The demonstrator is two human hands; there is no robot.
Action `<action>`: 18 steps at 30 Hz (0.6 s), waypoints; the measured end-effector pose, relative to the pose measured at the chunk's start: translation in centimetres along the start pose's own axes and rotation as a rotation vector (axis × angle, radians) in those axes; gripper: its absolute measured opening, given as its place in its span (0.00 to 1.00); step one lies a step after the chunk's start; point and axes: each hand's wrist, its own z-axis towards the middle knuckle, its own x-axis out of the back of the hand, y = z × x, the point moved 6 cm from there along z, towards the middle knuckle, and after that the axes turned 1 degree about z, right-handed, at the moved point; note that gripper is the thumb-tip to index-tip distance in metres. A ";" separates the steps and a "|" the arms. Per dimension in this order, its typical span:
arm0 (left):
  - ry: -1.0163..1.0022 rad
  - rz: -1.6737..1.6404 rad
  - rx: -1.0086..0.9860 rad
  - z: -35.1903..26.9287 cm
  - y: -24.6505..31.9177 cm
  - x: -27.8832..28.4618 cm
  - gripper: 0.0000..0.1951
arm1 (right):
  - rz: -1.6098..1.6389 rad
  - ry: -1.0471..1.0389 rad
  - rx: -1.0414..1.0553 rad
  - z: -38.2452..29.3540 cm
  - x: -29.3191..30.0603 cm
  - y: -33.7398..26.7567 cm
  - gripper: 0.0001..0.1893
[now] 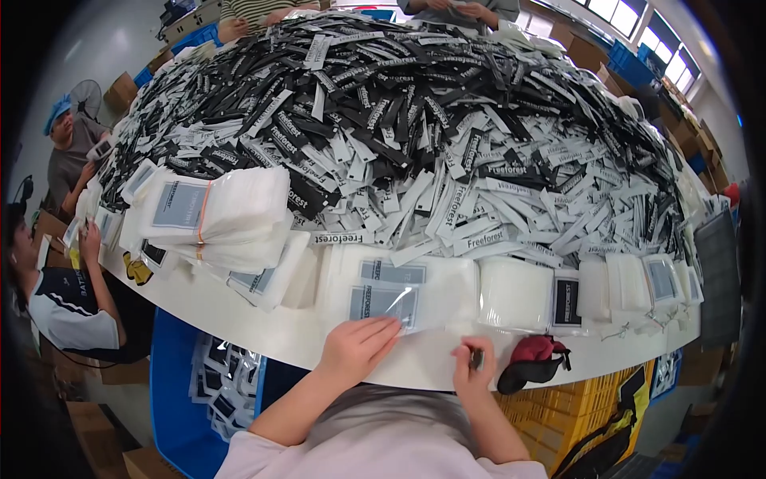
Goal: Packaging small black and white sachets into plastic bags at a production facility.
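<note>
My left hand (362,347) pinches the near corner of a clear plastic pouch (386,302) with a grey printed panel. The pouch lies over a stack of white pouches (452,275) at the table's front edge. My right hand (474,365) is curled just past that edge, around a small dark object (477,358) mostly hidden by the fingers. Right of it lies a red and black fabric item (534,363). Ahead of both hands spreads a large heap of slim black and white printed sachets (413,138).
A thick pouch bundle with an orange band (209,215) sits left. More pouch stacks (625,284) line the front right. Below are a blue bin (173,383) of filled pouches and a yellow crate (556,407). Co-workers (75,311) stand around the table.
</note>
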 end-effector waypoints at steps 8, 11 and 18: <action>-0.068 -0.186 -0.009 -1.6 1.0 -1.2 0.12 | 0.573 0.234 -0.426 0.5 -0.4 0.6 0.16; -0.058 -0.172 -0.065 -2.5 1.8 -1.9 0.12 | 0.626 0.047 -0.676 0.7 -0.5 0.7 0.13; 0.012 -0.112 -0.008 -4.2 1.6 -1.5 0.39 | 0.192 -0.181 -0.475 0.9 -3.0 -3.8 0.15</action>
